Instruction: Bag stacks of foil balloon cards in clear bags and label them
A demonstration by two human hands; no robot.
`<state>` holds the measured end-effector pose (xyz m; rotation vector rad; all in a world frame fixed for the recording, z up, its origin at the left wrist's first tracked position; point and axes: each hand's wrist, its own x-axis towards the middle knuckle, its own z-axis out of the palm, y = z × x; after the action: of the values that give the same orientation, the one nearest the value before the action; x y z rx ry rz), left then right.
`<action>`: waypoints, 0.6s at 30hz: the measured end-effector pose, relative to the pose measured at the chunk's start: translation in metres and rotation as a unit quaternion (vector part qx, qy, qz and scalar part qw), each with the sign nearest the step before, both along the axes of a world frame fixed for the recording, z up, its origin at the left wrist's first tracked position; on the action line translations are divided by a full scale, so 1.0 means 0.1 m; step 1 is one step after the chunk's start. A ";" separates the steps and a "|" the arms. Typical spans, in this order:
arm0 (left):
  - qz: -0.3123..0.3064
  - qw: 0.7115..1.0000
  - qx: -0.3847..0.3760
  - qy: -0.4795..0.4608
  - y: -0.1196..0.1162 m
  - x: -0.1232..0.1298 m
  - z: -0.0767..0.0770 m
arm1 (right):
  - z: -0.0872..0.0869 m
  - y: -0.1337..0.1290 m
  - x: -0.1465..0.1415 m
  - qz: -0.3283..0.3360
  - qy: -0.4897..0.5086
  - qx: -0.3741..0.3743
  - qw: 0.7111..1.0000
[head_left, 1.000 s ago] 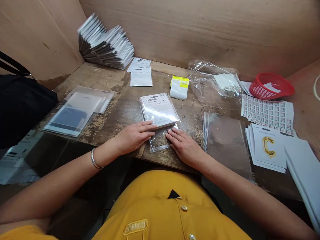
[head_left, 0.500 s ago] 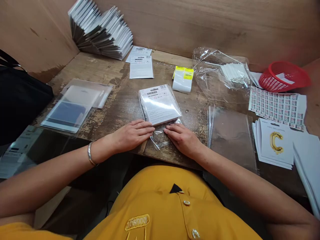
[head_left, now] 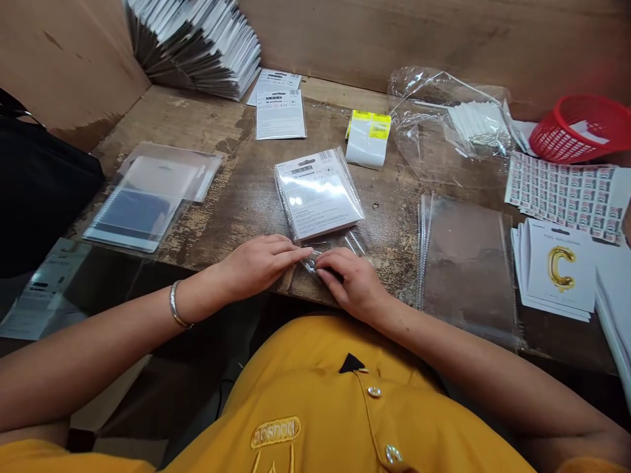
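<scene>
A stack of white packaged cards (head_left: 328, 197) in clear plastic lies in the middle of the table, printed backs up, glare across the top. At its near end, clear plastic film (head_left: 311, 264), seemingly a bag's loose end, extends toward me. My right hand (head_left: 348, 276) has curled fingers pinching this film. My left hand (head_left: 261, 263) has its fingers stretched out, the index fingertip at the film close to my right fingers; its thumb is hidden.
Transparent sleeves (head_left: 468, 263) and foil balloon cards (head_left: 560, 269) lie right, below a sticker sheet (head_left: 562, 197) and red basket (head_left: 552, 141). Yellow-topped labels (head_left: 367, 148) and two cards (head_left: 280, 118) lie behind. Plastic-covered sheets (head_left: 133, 217) lie left; a tall card pile (head_left: 197, 46) leans in the corner.
My right fingers have curled inward and drawn the film together. My left hand has slid off the stack's near edge, its index finger now reaching toward the right fingers. The view has shifted slightly.
</scene>
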<state>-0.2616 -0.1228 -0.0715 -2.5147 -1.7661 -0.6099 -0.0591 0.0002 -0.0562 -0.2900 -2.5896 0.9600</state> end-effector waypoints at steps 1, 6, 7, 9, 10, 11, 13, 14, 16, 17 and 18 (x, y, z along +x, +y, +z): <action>0.007 1.000 -0.009 -0.005 0.00 0.01 0.01 | -0.03 0.00 0.00 -0.029 0.001 -0.031 0.999; 0.033 0.998 -0.040 -0.037 0.03 0.08 0.10 | -0.11 0.05 0.00 -0.042 0.020 -0.093 0.995; 0.040 0.998 -0.043 -0.039 0.03 0.09 0.12 | -0.12 0.06 0.00 -0.033 0.029 -0.095 0.994; 0.050 0.998 -0.039 -0.014 0.04 0.13 0.16 | -0.14 0.05 -0.01 -0.025 0.037 -0.097 0.994; 0.052 0.998 -0.029 0.012 0.04 0.15 0.18 | -0.14 0.04 -0.01 -0.026 0.038 -0.097 0.994; 0.051 0.998 -0.011 0.042 0.04 0.16 0.19 | -0.15 0.03 -0.01 -0.028 0.037 -0.095 0.994; 0.035 0.994 0.032 0.098 0.05 0.18 0.21 | -0.16 0.02 0.00 -0.033 0.037 -0.086 0.995; 0.023 0.991 0.052 0.118 0.06 0.18 0.23 | -0.15 0.01 0.00 -0.037 0.036 -0.080 0.995; -0.004 0.987 0.077 0.142 0.09 0.18 0.24 | -0.15 0.01 0.01 -0.048 0.034 -0.067 0.996; -0.018 0.985 0.081 0.149 0.11 0.18 0.25 | -0.15 0.01 0.01 -0.054 0.033 -0.062 0.996; -0.031 0.985 0.080 0.152 0.13 0.17 0.25 | -0.16 0.00 0.01 -0.058 0.036 -0.059 0.996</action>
<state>-0.2448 -0.1101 -0.0468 -2.4075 -1.4772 -0.3294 -0.0579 0.0004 -0.0719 -0.4253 -2.4276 1.0618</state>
